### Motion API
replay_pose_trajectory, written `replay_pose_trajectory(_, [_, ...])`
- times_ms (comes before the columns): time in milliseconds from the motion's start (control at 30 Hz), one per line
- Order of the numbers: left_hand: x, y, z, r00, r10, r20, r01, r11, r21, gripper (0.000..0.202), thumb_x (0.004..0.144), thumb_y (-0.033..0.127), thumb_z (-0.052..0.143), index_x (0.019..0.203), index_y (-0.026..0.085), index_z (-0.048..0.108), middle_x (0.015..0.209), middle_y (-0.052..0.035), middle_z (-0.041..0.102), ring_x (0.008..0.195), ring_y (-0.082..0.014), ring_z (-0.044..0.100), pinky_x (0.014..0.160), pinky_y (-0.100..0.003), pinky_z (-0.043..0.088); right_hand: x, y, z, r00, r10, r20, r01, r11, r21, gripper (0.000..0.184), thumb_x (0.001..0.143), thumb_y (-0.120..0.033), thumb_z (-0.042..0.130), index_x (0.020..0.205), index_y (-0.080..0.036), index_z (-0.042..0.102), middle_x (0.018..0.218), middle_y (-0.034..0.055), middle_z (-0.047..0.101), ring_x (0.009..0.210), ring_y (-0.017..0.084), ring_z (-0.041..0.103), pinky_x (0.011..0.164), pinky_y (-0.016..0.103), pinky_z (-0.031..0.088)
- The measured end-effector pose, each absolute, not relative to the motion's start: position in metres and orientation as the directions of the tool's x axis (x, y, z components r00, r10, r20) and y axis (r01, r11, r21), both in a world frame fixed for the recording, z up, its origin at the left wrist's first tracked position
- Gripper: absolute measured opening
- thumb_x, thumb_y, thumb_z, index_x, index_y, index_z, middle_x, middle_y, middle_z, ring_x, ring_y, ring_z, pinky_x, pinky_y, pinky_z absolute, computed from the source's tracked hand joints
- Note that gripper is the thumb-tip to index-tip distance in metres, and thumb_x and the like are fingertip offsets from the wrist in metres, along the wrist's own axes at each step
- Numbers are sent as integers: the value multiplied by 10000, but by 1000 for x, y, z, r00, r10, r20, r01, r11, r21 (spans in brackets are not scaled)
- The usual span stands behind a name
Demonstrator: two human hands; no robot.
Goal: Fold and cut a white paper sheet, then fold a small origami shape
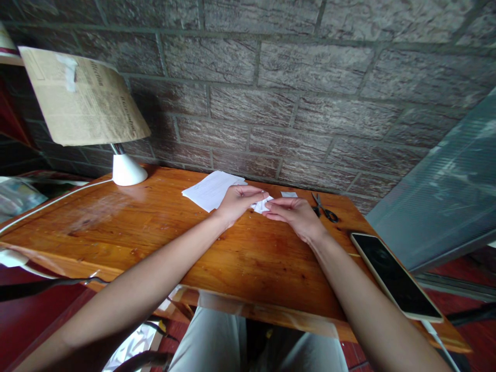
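Between my two hands is a small folded piece of white paper (262, 205), held just above the wooden table. My left hand (239, 201) pinches its left side, thumb on top. From the right, my right hand (290, 213) grips the opposite edge between thumb and fingers. Behind my left hand lies a stack of white paper sheets (211, 187), partly covered by that hand. A small white paper slip (289, 195) rests past my right hand, and black-handled scissors (324, 209) lie to its right with the blades pointing toward the wall.
A white lamp (128, 170) with a newsprint shade (85, 101) stands at the back left, its cord running off the table (155, 227). A smartphone (393, 274) with a cable lies along the right edge. A brick wall (271, 103) rises directly behind.
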State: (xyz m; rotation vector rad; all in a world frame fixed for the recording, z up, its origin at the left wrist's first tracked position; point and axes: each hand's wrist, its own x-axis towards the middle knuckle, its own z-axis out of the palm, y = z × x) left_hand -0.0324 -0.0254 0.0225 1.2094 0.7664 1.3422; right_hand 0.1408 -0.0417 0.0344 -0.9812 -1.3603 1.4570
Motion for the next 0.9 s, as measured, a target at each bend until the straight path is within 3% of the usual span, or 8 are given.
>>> replay_pose_trajectory(367, [-25,-28,23,41,946,322,-214,-307,927,277,666,399,798,789,154,761,806,-50,747,764,-177,652,744,-301,493,128,-42,26,-109,980,168,-16,167,-986,288,630,-420,846,756,-177,756,750,30,742,685,162,704,776,344,611])
replay_pose_trajectory(567, [-31,-27,26,153,936,316,-256,-271,928,370,678,442,797,921,166,765,877,-44,742,789,-163,642,740,-286,505,131,-44,31,-116,978,174,-31,172,-985,339,666,-459,817,839,-184,720,809,35,743,725,167,719,715,298,598])
replay_pose_trajectory(767, [-33,-27,26,239,917,319,-240,-262,935,406,694,474,788,952,162,771,824,-54,739,725,-160,641,706,-292,510,135,-48,39,-83,932,353,177,362,-915,393,751,-526,722,959,-193,730,728,33,716,543,130,609,453,234,446])
replay_pose_trajectory(900, [-32,-29,25,301,894,332,-219,-274,937,427,730,485,760,1008,162,766,795,-52,738,698,-159,642,693,-289,497,136,-47,39,-95,928,361,117,371,-921,383,757,-522,716,950,-192,726,780,38,720,568,130,611,458,231,432])
